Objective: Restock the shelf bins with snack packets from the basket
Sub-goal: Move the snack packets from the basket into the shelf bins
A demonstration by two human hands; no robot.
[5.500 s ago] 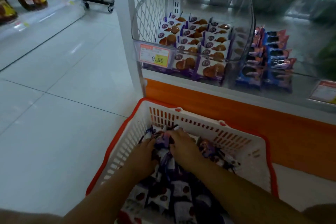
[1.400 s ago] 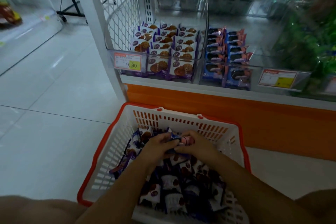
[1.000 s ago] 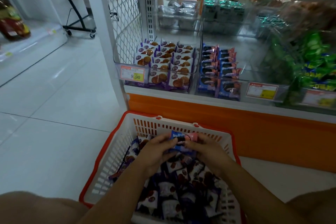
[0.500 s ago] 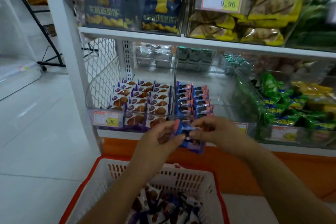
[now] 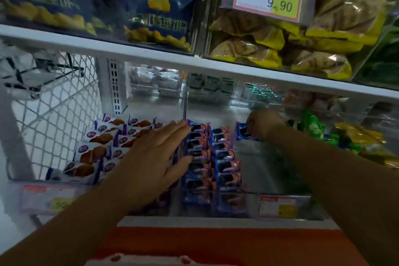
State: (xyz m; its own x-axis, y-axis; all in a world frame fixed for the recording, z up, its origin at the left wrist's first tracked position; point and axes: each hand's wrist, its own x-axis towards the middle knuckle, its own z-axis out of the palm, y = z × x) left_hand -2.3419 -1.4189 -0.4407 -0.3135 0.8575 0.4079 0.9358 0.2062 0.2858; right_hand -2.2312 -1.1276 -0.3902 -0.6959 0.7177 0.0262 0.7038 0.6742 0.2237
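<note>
1. Two rows of blue-and-pink snack packets [image 5: 224,157] are already sitting in the clear plastic shelf bin [image 5: 248,203], and a third row is getting started on the bare strip to their right.
2. Right hand [image 5: 264,124] is curling its fingers round one small blue snack packet [image 5: 243,134], holding it far back in that bin, just beside the right-hand row (whether it's touching the bin floor yet, I can't tell).
3. Left hand [image 5: 155,157] is lying flat, fingers straight, gripping nothing. Its fingertips [image 5: 181,125] are pressing on the left-hand row, next to the bin of purple-and-white cookie packets [image 5: 95,151].
4. To do this bit well, I'd be standing the packet upright at the back, facing forward like its neighbours, then building the row toward the front so nothing tips.
5. That flat left hand looks like it's bracing the rows, which is smart, since these glossy packs are probably sliding easily.
6. White-and-red plastic basket [image 5: 151,260] is just peeking in at the bottom edge, below the orange shelf base [image 5: 216,242], so more trips are probably coming.
</note>
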